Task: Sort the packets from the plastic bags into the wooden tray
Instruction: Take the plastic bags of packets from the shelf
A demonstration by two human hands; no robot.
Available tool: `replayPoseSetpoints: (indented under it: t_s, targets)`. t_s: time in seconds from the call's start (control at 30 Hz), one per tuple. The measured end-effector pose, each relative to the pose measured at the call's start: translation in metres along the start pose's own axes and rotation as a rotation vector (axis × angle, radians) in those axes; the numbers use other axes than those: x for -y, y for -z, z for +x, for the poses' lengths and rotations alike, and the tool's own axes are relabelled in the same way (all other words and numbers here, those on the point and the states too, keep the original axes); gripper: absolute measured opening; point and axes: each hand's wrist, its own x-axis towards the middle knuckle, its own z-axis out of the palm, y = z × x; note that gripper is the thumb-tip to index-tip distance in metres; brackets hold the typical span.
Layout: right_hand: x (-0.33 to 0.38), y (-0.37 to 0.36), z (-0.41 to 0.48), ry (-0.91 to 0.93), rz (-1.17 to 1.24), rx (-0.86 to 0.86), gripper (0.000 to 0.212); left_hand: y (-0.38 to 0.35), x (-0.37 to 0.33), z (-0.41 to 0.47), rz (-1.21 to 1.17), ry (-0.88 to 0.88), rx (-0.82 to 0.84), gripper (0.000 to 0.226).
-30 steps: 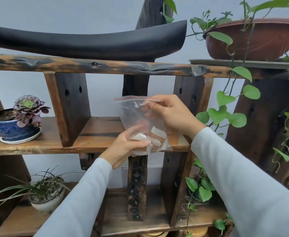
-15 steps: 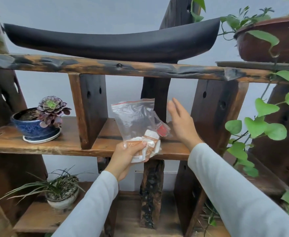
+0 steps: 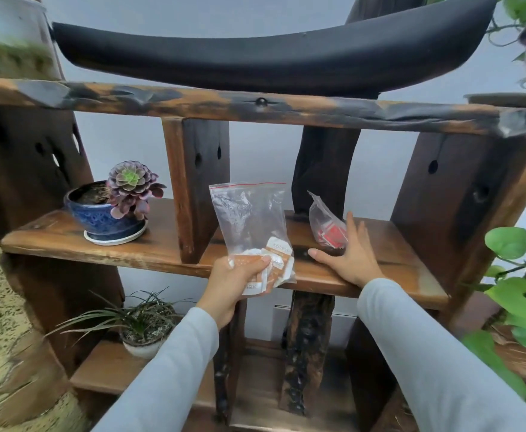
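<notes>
**One bag held, one on the shelf**

The left hand (image 3: 235,280) grips the clear bag (image 3: 251,232) by its orange-and-white packets (image 3: 274,266); their print is illegible. The right hand (image 3: 349,254) lies spread, empty, on the shelf (image 3: 389,263), touching a second bag (image 3: 325,224) of red packets.
</notes>
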Motion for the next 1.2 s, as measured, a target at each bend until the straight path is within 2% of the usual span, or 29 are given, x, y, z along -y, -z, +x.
replayPoseSetpoints:
  t_s: [0.1,0.2,0.23,0.37,0.5,0.7,0.77,0.93,1.03,1.2]
  targets:
    - [0.003,-0.006,0.008,-0.030,0.061,-0.013,0.102,0.001,0.004,0.000,-0.010,0.004,-0.020,0.032]
    - [0.006,-0.005,0.006,-0.012,0.128,-0.045,0.057,0.001,0.007,0.000,-0.027,0.022,-0.046,0.035]
    - [0.007,-0.002,0.004,-0.016,0.188,-0.047,0.050,0.001,0.008,0.000,-0.022,0.028,-0.052,0.038]
    - [0.006,0.010,-0.003,0.043,0.319,0.040,0.052,-0.005,0.006,0.000,-0.021,0.022,-0.074,0.039]
    - [0.004,0.028,-0.022,0.099,0.529,0.105,0.045,-0.011,0.002,-0.002,0.001,0.028,-0.121,0.042]
    - [0.000,0.054,-0.072,0.031,0.838,0.187,0.035,-0.026,0.004,-0.016,0.109,0.059,-0.125,0.033]
    - [0.001,0.061,-0.087,0.027,0.847,0.191,0.032,-0.041,0.002,-0.028,0.150,0.084,-0.059,0.036]
    - [0.001,0.059,-0.120,0.029,0.726,0.107,0.044,-0.077,0.011,-0.056,0.122,0.128,0.236,0.072]
    - [-0.013,0.051,-0.136,0.106,0.554,0.009,0.045,-0.094,0.029,-0.075,0.142,0.110,0.353,0.068]
    - [-0.036,0.038,-0.158,0.110,0.442,-0.125,0.057,-0.115,0.057,-0.099,0.177,0.150,0.390,0.065]
